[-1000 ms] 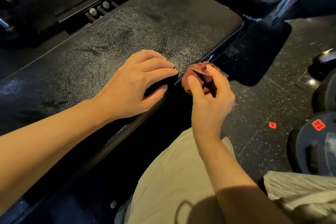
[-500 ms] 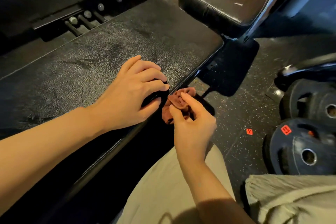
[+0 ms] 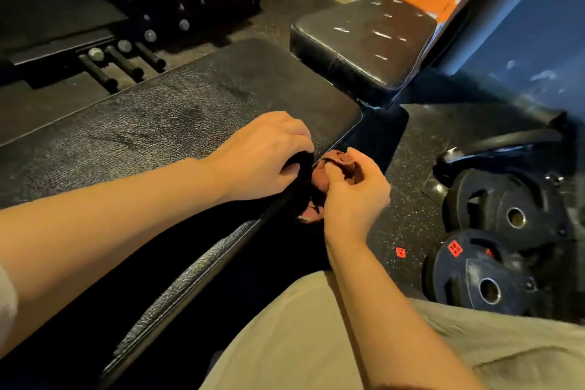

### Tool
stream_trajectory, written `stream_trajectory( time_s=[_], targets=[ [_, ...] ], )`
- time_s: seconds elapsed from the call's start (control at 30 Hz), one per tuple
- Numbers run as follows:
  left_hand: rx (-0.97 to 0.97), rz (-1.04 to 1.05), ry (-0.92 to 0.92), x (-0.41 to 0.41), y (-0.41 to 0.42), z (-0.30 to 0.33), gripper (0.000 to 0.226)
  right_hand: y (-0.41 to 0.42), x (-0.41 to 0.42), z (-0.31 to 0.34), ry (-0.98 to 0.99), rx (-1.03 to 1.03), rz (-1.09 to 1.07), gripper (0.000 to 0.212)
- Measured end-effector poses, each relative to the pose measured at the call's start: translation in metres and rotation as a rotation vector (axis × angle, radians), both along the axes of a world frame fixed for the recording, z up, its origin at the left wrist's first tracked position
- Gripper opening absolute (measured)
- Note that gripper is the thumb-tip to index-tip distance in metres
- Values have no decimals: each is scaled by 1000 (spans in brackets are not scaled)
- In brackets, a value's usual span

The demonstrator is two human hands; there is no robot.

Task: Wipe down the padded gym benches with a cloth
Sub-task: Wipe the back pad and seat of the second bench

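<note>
Cloth (image 3: 329, 168), reddish-brown & bunched up, is pinched by the right hand (image 3: 354, 190) just off the bench pad's near edge, w/ a bit hanging below the fist. Bench pad (image 3: 177, 117), black & textured, is gripped at that same edge by the left hand (image 3: 262, 155), fingers curled over the rim, right next to the cloth. A 2nd, smaller pad (image 3: 364, 41) sits beyond. Weight plates (image 3: 493, 250) are stacked on the speckled floor (image 3: 408, 209) to the right.

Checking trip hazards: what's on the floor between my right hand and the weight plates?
Head view: bare speckled floor apart from a small red tag.
</note>
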State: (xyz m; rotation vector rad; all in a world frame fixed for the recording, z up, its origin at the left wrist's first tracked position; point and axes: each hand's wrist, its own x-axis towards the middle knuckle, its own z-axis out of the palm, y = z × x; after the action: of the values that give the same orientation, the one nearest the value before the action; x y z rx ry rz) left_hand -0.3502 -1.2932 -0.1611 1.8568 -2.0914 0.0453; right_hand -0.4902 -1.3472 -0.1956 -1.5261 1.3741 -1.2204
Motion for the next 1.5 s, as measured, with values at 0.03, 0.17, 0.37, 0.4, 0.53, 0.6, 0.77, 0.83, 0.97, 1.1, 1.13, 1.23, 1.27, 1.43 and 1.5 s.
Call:
stream_trajectory(
  time_s=[0.03, 0.17, 0.37, 0.4, 0.53, 0.6, 0.77, 0.83, 0.97, 1.1, 1.13, 1.23, 1.27, 1.43, 1.5],
  targets=[
    [1, -3, -2, 2, -2, -1, 34, -9, 0, 2, -1, -4, 0, 28],
    [7, -4, 12, 7, -13, -4, 35, 15, -8, -10, -60, -56, 143, 36],
    [11, -53, -53, 4, -37, -1, 31, -35, -14, -12, -60, -103, 190, 28],
    [14, -57, -55, 5, -37, -2, 31, -40, -12, -11, -69, -110, 177, 27],
    [19, -47, -16, 4, -31, -10, 33, 0, -11, -22, -74, -201, 179, 29],
    [21, -47, -16, 5, -31, -11, 33, -2, -12, -27, -70, -238, 190, 27],
    [-8, -39, -3, 3, -32, -11, 33, -54, -6, -21, -104, -49, 104, 21],
    [0, -32, -2, 1, -31, -10, 33, -29, -4, -23, -113, -53, 93, 20],
    [11, -40, -33, 2, -30, -13, 34, 9, -1, -29, -146, -102, 93, 22],
    [-1, -41, -49, 2, -31, -16, 35, -38, 0, -30, -204, 10, 24, 19],
    [1, -42, -52, 2, -31, -17, 35, -33, 2, -29, -213, 25, 11, 18],
    [44, -37, -49, 1, -32, -17, 35, 2, 5, -22, -200, 29, -6, 18],
    [61, -29, -48, 2, -33, -15, 35, 3, 5, -18, -202, 44, 10, 19],
    [141, 1, -37, 1, -35, -4, 37, -57, 9, -10, -91, 218, -37, 24],
    [142, 4, -37, -1, -35, -2, 36, -48, 8, -8, -104, 243, -25, 26]
  ],
)
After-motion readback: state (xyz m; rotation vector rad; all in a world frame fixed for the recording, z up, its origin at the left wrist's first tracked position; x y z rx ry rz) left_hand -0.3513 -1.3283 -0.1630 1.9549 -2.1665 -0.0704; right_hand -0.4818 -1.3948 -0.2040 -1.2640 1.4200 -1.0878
